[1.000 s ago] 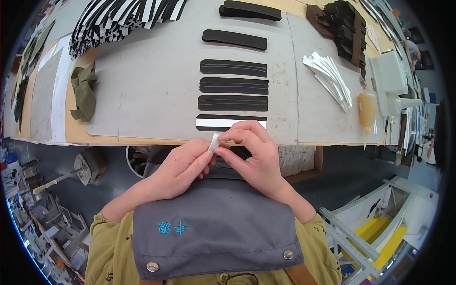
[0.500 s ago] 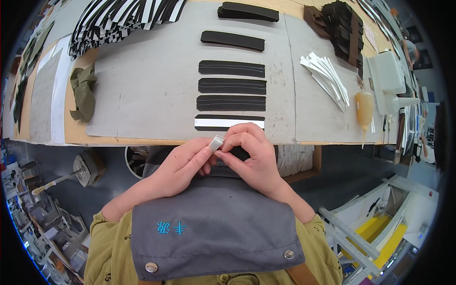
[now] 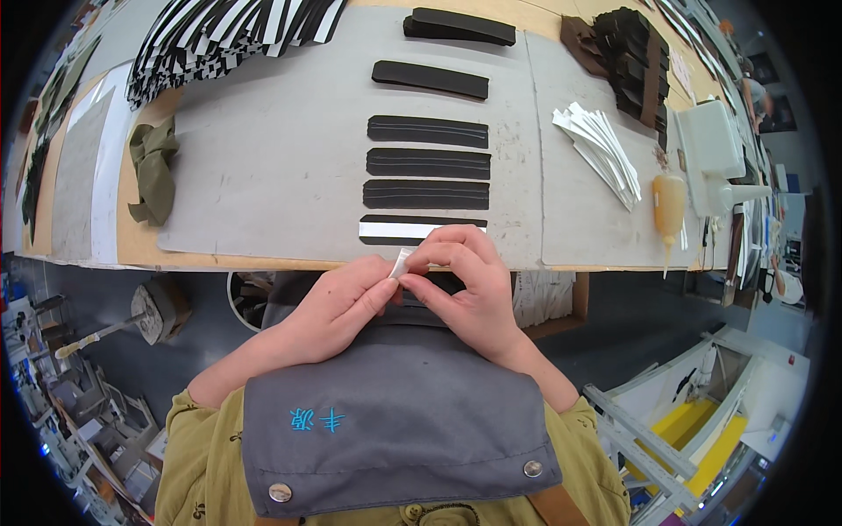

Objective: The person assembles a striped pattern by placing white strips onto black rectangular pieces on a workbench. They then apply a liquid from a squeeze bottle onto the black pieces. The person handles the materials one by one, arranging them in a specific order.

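Just in front of the table's near edge, my left hand [image 3: 349,302] pinches a small white strip [image 3: 400,263] between thumb and forefinger. My right hand [image 3: 467,285] meets it there, thumb and forefinger closed at the strip's other side. Most of the strip is hidden by the fingers. Right beyond my hands lies a black strip with a white band [image 3: 386,230] along it. Further off, several black strips [image 3: 427,195] with a lengthwise line lie in a column, then a plain black strip [image 3: 430,81] and a small black stack [image 3: 460,28].
Loose white strips [image 3: 601,153] fan out at the right, beside an amber squeeze bottle [image 3: 669,206] and a white container [image 3: 712,145]. A bundle of dark pieces [image 3: 627,61] lies behind. Striped black and white strips [image 3: 219,44] and a crumpled olive cloth [image 3: 153,171] are at the left.
My fingers have shifted slightly on the white strip, and less of it shows. My right hand has moved a little closer to the left. The objects on the table stay in place.
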{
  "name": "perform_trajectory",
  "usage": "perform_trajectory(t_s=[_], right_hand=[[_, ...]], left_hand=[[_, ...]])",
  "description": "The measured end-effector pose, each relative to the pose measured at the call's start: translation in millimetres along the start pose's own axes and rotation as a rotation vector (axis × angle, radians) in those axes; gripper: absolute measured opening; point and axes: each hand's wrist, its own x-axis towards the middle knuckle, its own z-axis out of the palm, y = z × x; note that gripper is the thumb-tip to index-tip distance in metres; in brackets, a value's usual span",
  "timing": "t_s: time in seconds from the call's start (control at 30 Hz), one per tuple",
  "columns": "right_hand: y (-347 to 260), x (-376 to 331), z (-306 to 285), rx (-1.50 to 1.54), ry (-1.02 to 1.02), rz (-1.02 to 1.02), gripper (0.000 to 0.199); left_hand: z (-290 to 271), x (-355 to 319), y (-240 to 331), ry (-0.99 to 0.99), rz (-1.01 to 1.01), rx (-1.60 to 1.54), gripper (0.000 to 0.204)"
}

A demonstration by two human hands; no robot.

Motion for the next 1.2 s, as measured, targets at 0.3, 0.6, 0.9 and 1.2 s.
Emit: perform_trajectory(t_s=[0.3,0.6,0.9,1.2], right_hand=[[-2,0,3,0.039,-0.001,0.06,0.026],[2,1,3,-0.088,0.026,-0.11,0.026],[0,-8,-3,-0.038,-0.012,-0.16,0.028],[-2,-4,-25,1.252,-0.21,0.173,0.007]], left_hand=[[2,0,-3,0.041,0.095,0.063,0.03],[-1,-2,-1,0.006,-0.004,0.026,0.032],[2,-4,-8,-0.012,-0.193,-0.416,0.038],[-6,-8,-10,0.264,-0.112,-0.425,0.019]])
